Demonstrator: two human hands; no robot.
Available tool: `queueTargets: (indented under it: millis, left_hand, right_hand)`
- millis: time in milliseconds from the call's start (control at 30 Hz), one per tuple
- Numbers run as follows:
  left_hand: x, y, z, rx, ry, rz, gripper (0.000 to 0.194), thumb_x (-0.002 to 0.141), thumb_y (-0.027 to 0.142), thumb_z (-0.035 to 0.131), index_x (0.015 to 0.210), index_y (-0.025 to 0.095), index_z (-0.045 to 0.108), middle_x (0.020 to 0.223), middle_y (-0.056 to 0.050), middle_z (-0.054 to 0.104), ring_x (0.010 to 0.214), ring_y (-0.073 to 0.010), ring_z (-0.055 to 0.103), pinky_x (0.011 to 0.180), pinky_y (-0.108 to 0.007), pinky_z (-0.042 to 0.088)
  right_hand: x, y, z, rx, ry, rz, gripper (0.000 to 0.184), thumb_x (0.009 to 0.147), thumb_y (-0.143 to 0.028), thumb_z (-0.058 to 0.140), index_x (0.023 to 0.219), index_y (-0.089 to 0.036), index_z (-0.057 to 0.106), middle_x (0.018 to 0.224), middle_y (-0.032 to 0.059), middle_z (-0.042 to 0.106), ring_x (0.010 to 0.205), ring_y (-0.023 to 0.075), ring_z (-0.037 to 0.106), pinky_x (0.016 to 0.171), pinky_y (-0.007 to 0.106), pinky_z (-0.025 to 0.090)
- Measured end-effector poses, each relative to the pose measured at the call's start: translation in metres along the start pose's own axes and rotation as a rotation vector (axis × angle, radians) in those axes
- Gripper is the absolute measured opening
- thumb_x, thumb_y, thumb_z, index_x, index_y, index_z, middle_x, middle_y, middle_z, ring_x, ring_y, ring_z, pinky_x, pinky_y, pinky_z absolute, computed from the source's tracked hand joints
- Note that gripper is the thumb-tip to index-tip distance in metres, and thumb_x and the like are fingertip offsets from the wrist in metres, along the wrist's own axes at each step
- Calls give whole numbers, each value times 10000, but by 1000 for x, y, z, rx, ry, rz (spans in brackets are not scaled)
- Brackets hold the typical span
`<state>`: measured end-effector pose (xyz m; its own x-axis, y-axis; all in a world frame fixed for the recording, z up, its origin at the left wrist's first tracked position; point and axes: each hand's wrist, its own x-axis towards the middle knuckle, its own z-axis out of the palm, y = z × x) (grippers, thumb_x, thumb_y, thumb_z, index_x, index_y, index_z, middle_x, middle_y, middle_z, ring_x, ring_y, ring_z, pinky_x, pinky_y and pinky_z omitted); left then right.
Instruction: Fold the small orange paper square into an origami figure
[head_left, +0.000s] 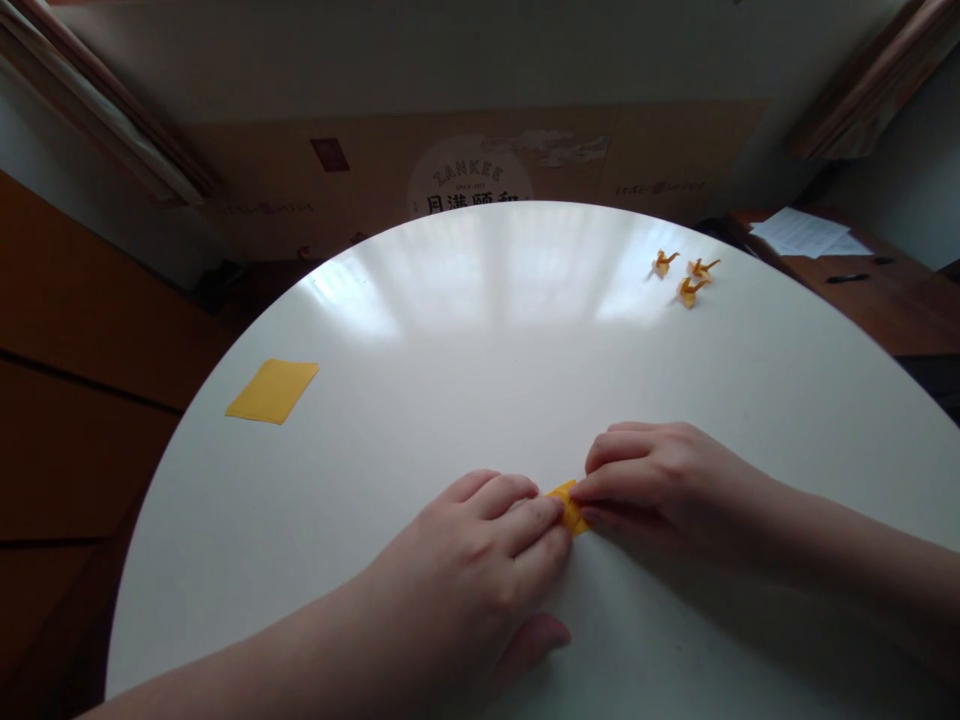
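A small piece of folded yellow paper lies on the white table between my two hands. My left hand holds its left side down with the fingertips, fingers bent and the thumb out to the side near the table. From the right, my right hand pinches the paper's other edge between thumb and fingers. Part of the paper is covered by my fingertips, so its exact folds cannot be made out.
A flat stack of yellow square paper lies on the left of the round white table. Toward the far right stand three folded paper cranes. Beyond the table, a brown side table bears white sheets and a dark pen.
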<state>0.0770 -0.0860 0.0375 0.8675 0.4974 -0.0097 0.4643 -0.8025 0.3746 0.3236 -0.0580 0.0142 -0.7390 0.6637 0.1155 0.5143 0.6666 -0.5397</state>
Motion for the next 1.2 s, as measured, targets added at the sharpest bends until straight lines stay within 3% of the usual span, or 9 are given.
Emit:
queueTargets:
  millis: [367,733,1200]
  left_hand:
    - [-1,-8,-11,-63,-111,2,506,906,441,608,1354,220,527,1409,-43,573,1263,-296,487,1103,-458,335]
    - [1,-16,-12,-43,-61,70,422,915,381,605,1307,226,580,1349,-59,635,1240,-288,546,1080,-438,391]
    - [4,-12,-17,-50,-114,49,400,895,353,628,1276,234,601,1319,-44,648,1213,-285,547,1063,-432,394]
  right_hand:
    - [-2,-4,1,28,0,102,145,867,-192,662,927,-272,767,860,-17,718,745,125,654,663,228,438]
    - [4,-11,1,36,-28,206,112,857,-192,648,864,-241,748,856,-1,733,761,155,670,675,247,450]
    - [5,-15,1,-14,-60,205,129,886,-195,592,853,-227,712,870,13,730,794,179,658,679,273,431]
